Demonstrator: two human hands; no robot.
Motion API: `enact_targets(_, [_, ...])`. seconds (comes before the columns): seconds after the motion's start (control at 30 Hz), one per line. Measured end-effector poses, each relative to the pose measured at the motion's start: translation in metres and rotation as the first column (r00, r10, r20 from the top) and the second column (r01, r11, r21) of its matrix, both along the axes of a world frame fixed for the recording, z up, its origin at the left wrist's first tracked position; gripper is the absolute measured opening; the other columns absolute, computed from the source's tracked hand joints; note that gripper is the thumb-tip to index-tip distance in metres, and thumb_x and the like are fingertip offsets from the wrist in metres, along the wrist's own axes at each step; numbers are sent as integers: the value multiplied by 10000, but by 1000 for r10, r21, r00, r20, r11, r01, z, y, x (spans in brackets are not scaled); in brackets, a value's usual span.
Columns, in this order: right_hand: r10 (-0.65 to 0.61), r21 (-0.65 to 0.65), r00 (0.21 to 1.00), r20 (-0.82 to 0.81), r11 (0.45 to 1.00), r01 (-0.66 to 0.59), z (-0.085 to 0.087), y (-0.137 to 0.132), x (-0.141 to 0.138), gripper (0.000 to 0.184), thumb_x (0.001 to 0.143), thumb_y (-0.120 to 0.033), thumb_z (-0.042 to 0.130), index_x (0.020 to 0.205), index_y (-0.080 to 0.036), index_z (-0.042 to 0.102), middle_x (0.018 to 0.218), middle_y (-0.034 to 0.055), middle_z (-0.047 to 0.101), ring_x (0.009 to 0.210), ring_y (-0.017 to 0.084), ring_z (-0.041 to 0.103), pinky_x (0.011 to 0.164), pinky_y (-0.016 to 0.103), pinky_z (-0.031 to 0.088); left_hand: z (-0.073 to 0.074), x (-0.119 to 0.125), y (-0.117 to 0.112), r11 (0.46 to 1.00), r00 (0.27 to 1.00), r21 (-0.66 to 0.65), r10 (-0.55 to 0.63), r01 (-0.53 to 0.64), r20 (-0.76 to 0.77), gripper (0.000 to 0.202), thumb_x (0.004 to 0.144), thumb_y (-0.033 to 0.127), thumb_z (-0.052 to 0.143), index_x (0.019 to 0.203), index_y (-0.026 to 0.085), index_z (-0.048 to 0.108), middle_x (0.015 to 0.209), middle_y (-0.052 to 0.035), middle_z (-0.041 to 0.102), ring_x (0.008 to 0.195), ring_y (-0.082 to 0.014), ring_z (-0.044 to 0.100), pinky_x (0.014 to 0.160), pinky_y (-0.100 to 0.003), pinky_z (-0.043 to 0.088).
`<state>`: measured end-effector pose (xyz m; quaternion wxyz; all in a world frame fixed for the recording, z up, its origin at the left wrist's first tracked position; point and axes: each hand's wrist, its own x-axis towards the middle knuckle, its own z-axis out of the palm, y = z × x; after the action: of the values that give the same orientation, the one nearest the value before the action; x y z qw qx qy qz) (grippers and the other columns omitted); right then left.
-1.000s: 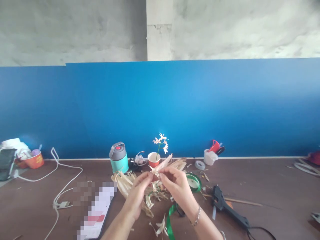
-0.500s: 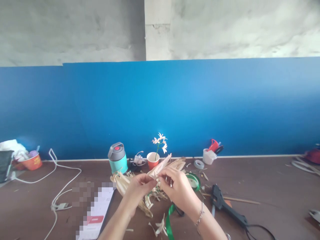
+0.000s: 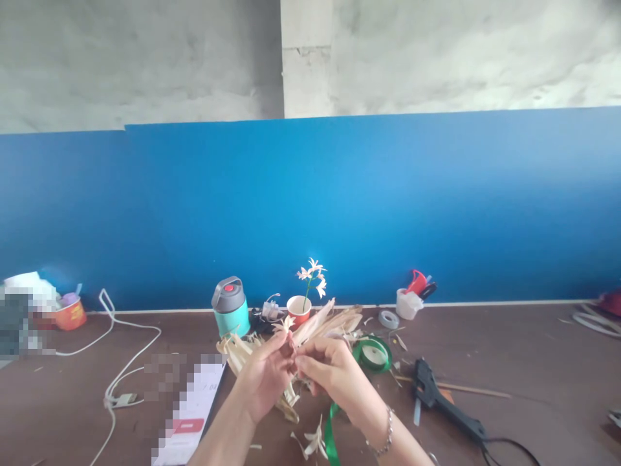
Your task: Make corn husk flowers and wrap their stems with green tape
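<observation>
Above tabletop [image 3: 538, 349] | L hand [image 3: 268, 377]: fingers pinch flower [image 3: 284, 323] bloom-up, prob. to avoid crushing | R hand [image 3: 326, 366]: adj., can't tell if fingers grip

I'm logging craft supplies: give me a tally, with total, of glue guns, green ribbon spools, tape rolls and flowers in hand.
Glue gun: 1
Green ribbon spool: 1
Tape roll: 1
Pale flower in the left hand: 1
Total: 4

husks [image 3: 315, 321] ahead, room right of glue gun [image 3: 450, 409]
</observation>
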<state>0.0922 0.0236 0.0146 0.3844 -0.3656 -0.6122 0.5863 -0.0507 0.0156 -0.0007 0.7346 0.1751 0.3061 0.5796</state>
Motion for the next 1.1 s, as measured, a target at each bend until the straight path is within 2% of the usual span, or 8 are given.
enact_targets(0.13, [35,-143,992,-122,988,-52,5,-5,-5,296,685,-415,677,657,-128,612,571,-1,608,393,43,433,391,167,294,-3,-1,-3,994,996,71,-86,84,21,107,750,248,663,779,146,660,662,-8,636,524,-142,575,522,-287,463])
enact_targets(0.23, [35,-168,980,-197,983,-69,8,-6,-5,336,655,-446,706,662,-120,626,563,7,609,400,47,430,402,175,304,-2,0,-4,978,988,144,-155,151,19,153,765,288,649,748,136,644,588,5,594,504,-143,572,540,-294,478])
enact_targets(0.4, [22,-174,980,-200,983,-58,7,-5,-5,359,635,-468,718,629,-124,614,559,13,610,403,51,434,401,183,297,0,5,-5,957,981,221,-191,188,-8,191,769,313,639,718,130,626,558,-2,574,532,-161,586,569,-304,479])
enact_targets(0.73, [42,-161,985,-165,985,-69,9,-5,-3,354,654,-460,702,616,-128,584,564,7,603,407,49,439,411,181,296,-8,1,-1,934,982,301,-188,190,-38,156,810,282,590,741,143,603,635,-12,567,549,-139,562,559,-292,474])
enact_targets(0.87, [41,-158,987,-156,985,-66,9,-6,-3,372,656,-479,695,614,-129,575,564,4,596,401,47,430,410,183,292,-7,1,-3,936,986,308,-156,169,-65,162,823,261,582,712,144,593,661,-12,571,567,-125,555,559,-267,470])
enact_targets(1.0, [53,-151,986,-158,985,-78,10,-6,-3,366,665,-479,688,630,-133,576,567,1,596,403,46,427,419,184,307,-7,0,-3,925,986,345,-128,157,-106,146,803,259,608,695,161,596,664,2,563,570,-136,548,534,-285,477])
enact_targets(1.1, [62,-134,990,-130,988,-80,8,-4,-1,346,682,-467,681,666,-134,588,587,0,601,411,48,442,418,179,310,-5,-1,-2,912,981,390,-58,128,-187,155,767,277,653,679,161,600,651,9,547,554,-127,527,520,-274,463])
